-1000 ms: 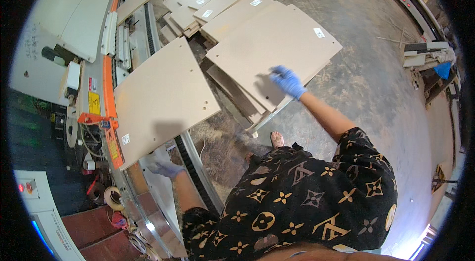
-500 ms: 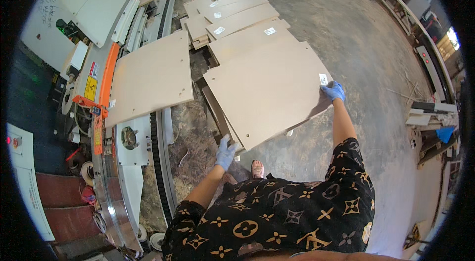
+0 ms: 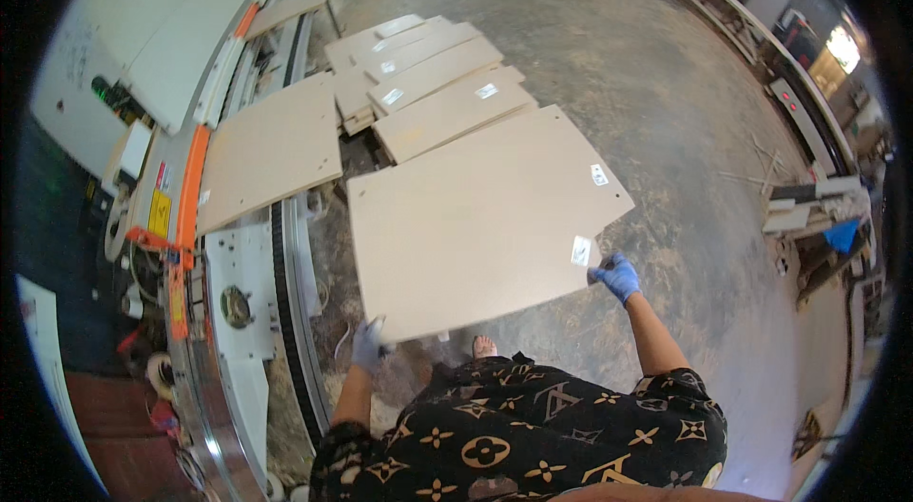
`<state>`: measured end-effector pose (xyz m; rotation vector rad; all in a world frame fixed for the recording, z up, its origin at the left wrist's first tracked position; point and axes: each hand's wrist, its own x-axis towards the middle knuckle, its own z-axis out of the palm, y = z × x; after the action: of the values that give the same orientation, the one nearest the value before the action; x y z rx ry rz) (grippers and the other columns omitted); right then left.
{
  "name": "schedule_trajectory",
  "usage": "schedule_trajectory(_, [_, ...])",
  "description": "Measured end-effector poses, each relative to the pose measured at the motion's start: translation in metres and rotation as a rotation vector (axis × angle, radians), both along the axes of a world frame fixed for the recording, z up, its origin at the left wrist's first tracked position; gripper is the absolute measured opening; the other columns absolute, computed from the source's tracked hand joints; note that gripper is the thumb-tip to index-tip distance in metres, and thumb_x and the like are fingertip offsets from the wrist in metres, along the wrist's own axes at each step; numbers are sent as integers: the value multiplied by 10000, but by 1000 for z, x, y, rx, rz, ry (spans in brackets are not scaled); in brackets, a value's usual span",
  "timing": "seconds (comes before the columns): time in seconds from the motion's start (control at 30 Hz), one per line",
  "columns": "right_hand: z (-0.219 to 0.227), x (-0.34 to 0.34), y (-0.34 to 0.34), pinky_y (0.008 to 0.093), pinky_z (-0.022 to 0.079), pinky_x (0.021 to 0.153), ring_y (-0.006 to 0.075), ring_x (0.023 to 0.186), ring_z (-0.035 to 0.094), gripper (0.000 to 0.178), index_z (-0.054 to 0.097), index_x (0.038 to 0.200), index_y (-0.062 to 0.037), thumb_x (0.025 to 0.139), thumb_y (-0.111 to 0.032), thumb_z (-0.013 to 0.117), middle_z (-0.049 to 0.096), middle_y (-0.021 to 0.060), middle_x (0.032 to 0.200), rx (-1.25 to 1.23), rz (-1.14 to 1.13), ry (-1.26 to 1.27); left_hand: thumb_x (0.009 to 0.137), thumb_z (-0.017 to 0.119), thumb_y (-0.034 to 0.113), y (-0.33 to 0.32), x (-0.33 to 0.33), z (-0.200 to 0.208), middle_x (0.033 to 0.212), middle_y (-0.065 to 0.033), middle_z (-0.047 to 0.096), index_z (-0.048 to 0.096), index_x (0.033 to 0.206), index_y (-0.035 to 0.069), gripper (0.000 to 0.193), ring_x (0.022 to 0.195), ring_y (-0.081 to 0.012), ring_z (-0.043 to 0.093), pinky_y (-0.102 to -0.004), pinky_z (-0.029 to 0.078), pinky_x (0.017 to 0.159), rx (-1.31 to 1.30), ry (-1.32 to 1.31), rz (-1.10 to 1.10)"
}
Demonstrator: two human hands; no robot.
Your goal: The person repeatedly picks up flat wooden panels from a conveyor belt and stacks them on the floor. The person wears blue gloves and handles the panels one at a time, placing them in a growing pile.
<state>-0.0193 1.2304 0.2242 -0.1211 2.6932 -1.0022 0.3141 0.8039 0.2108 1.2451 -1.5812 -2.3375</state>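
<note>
A large beige board (image 3: pixel 456 236) with a white label is held level in front of me. My left hand (image 3: pixel 366 347), in a pale blue glove, is closed on its near left corner. My right hand (image 3: pixel 618 277), also gloved in blue, grips its near right edge beside the label. Another label (image 3: pixel 598 175) and a small hole show farther up the right side; I cannot tell where the held board ends and any board beneath it begins. Just beyond lies a stack of similar labelled boards (image 3: pixel 452 117). What supports the near stack is hidden.
At left runs a long machine with an orange rail (image 3: pixel 193 183) and a dark track (image 3: pixel 288 283). A drilled board (image 3: pixel 271 155) lies across it. Offcuts (image 3: pixel 808 207) lie piled at the right, near a panel with red buttons (image 3: pixel 787 103).
My left hand has moved left and down and now grips a board corner. My right hand has moved down and slightly left. The board between them has shifted toward me, uncovering a second label.
</note>
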Motion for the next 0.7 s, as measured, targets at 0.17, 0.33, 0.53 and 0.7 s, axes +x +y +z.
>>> schedule_trajectory(0.17, [23, 67, -51, 295, 464, 593, 143, 680, 552, 436, 558, 923, 29, 725, -316, 735, 597, 88, 760, -262, -20, -515, 834, 608, 241, -19, 99, 15, 1058, -107, 564, 446, 1238, 26, 486, 811, -217, 596, -318, 527, 596, -145, -34, 304])
schedule_trajectory(0.33, [-6, 131, -135, 276, 452, 585, 139, 652, 535, 412, 416, 1161, 10, 840, -159, 612, 584, 56, 775, -821, -343, -711, 835, 601, 284, -49, 187, 22, 1091, -125, 548, 426, 1261, 36, 523, 960, -240, 568, -358, 543, 668, -286, 207, 454])
schedule_trajectory(0.53, [-18, 160, -176, 267, 462, 606, 137, 694, 541, 558, 287, 1250, 2, 827, -121, 629, 555, 65, 804, -912, -114, -742, 823, 621, 280, -18, 258, 33, 1121, -123, 531, 439, 1232, 21, 517, 927, -230, 544, -357, 470, 705, -77, 37, 851])
schedule_trajectory(0.7, [-16, 159, -178, 240, 410, 500, 103, 619, 503, 280, 443, 975, -5, 823, -133, 640, 539, 51, 744, -721, 5, -638, 791, 657, 215, 10, 246, 27, 1142, -100, 539, 484, 1198, 64, 468, 988, -250, 538, -387, 482, 770, 87, 361, 1178])
